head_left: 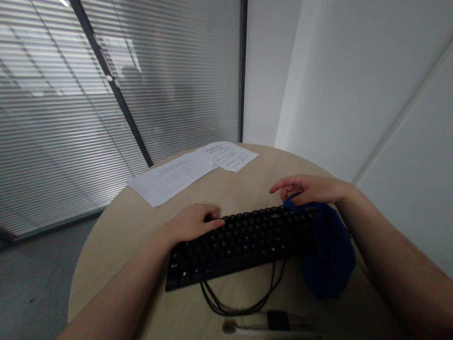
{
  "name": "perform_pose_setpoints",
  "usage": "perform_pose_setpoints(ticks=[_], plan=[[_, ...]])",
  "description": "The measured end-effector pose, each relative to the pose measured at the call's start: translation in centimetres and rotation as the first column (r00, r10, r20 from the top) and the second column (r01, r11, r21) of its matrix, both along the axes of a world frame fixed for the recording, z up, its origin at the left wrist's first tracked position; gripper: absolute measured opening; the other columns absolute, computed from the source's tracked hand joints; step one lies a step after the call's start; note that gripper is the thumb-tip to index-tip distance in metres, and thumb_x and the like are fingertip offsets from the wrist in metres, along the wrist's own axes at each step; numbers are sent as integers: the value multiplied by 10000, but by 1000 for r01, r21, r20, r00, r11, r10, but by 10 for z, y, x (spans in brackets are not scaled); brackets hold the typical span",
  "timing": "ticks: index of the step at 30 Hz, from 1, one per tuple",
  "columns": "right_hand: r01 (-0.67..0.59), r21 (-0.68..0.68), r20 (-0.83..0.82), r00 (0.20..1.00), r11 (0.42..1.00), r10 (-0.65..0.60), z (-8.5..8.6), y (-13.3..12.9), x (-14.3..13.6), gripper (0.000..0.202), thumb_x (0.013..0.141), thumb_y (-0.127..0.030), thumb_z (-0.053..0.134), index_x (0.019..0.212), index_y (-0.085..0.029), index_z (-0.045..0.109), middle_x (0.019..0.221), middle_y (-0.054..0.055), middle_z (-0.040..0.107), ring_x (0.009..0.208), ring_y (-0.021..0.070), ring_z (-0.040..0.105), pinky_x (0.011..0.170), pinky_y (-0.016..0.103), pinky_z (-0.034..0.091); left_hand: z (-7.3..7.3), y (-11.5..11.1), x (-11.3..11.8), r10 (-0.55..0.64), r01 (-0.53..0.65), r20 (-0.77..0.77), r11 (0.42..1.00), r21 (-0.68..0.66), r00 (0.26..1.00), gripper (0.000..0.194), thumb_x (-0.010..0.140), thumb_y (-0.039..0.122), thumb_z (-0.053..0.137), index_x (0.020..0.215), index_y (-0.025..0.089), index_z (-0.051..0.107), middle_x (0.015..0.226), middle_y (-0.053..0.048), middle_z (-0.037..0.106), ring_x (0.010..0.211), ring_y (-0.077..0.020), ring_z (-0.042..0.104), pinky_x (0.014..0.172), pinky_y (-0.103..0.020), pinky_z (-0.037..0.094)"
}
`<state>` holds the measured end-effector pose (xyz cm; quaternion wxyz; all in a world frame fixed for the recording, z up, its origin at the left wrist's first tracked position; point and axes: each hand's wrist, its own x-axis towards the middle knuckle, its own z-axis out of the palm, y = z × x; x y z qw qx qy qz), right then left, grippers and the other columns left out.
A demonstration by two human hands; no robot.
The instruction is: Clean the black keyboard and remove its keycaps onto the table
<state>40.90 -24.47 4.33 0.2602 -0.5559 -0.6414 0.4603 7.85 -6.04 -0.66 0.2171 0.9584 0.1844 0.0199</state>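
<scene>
A black keyboard [241, 238] lies slightly tilted across the table in front of me. My left hand [193, 221] grips its far left edge, thumb resting over the top keys and the other fingers hidden behind. Over the keyboard's right end, my right hand [300, 188] pinches a dark blue cloth [328, 253], its index finger pointing out to the left. The cloth drapes down across the right keys and onto the tabletop. A black cable [240, 312] loops out from under the keyboard's near side.
Nearest me on the round wooden table [109, 245] lies a toothbrush-like brush [262, 331], with a small black object [278, 320] beside it. Printed papers [179, 174] lie at the far edge. Behind stand a glass partition with blinds [185, 77] and a white wall [360, 61].
</scene>
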Motion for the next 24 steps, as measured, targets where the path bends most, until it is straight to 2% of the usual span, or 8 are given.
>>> perform_pose_setpoints(ticks=[5, 10, 16, 20, 24], plan=[[-42, -20, 114, 993, 999, 44, -22, 27, -21, 514, 764, -254, 714, 1271, -203, 652, 956, 14, 647, 845, 156, 611, 770, 278, 473, 1, -1, 1, 12, -12, 0, 1000, 5, 1000, 410, 911, 576, 503, 768, 200, 584, 733, -5, 609, 686, -164, 514, 620, -295, 289], [18, 30, 308, 951, 999, -26, -35, 32, -29, 545, 744, -203, 697, 1286, -199, 650, 897, 15, 634, 807, 173, 595, 737, 298, 462, 2, -2, 1, 18, -18, -11, 1000, 18, 1000, 408, 912, 576, 505, 769, 202, 583, 739, -8, 615, 689, -166, 512, 623, -300, 295], [46, 99, 507, 857, 994, -90, -38, 30, -34, 704, 757, -237, 731, 1435, -203, 543, 889, 21, 610, 751, 170, 558, 678, 293, 417, 1, -1, 1, 18, -17, -18, 999, 28, 1000, 408, 921, 576, 501, 778, 203, 583, 751, -10, 622, 702, -170, 520, 636, -304, 315], [61, 123, 540, 833, 990, -119, -38, 28, -36, 792, 774, -288, 748, 1510, -205, 465, 900, 27, 605, 745, 175, 551, 683, 303, 412, 2, -1, 1, 19, -18, -27, 999, 35, 999, 410, 923, 581, 494, 795, 204, 593, 771, -12, 635, 717, -175, 534, 645, -301, 328], [78, 93, 553, 825, 993, -117, -38, 32, -37, 798, 772, -307, 754, 1507, -187, 468, 883, 25, 594, 746, 175, 541, 681, 296, 414, 3, -3, 1, 30, -29, -32, 999, 30, 999, 421, 918, 589, 493, 785, 201, 586, 767, -10, 635, 719, -177, 543, 642, -296, 326]])
